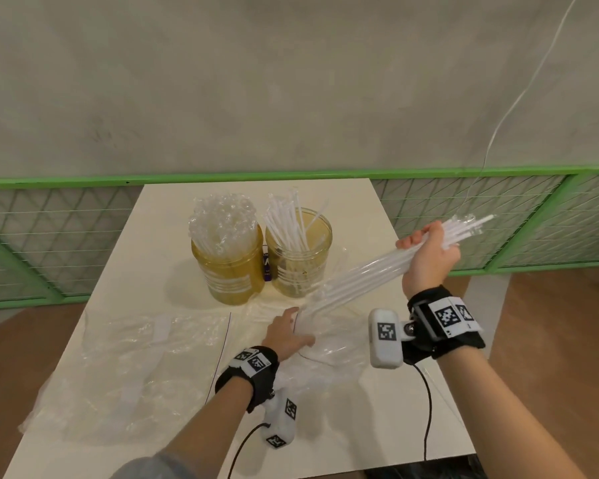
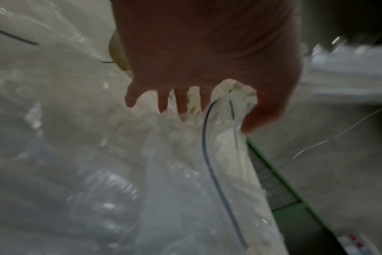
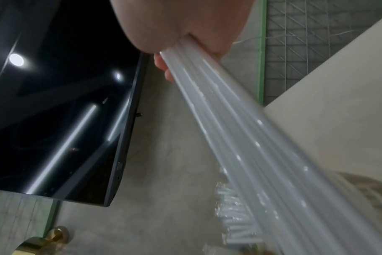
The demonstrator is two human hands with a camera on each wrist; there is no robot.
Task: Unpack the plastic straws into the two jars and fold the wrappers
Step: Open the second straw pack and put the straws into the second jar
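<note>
My right hand (image 1: 426,248) grips a bundle of long white straws (image 1: 357,276) near its upper end, raised over the table's right side. The bundle slants down to the left, and its lower ends sit in the mouth of a clear wrapper (image 1: 329,347). My left hand (image 1: 291,331) holds that wrapper down on the table, pinching bunched plastic (image 2: 229,110) between thumb and fingers (image 2: 164,101). In the right wrist view the straws (image 3: 240,138) run out from my fist (image 3: 185,25). Behind stand two jars: the left jar (image 1: 229,274) packed with straws, the right jar (image 1: 300,267) holding several.
Crumpled clear wrappers (image 1: 135,357) cover the left and front of the white table (image 1: 360,202). A small purple item (image 1: 267,267) stands between the jars. A green mesh fence (image 1: 49,236) and a wall lie behind; a thin white cable (image 1: 498,126) hangs at the right.
</note>
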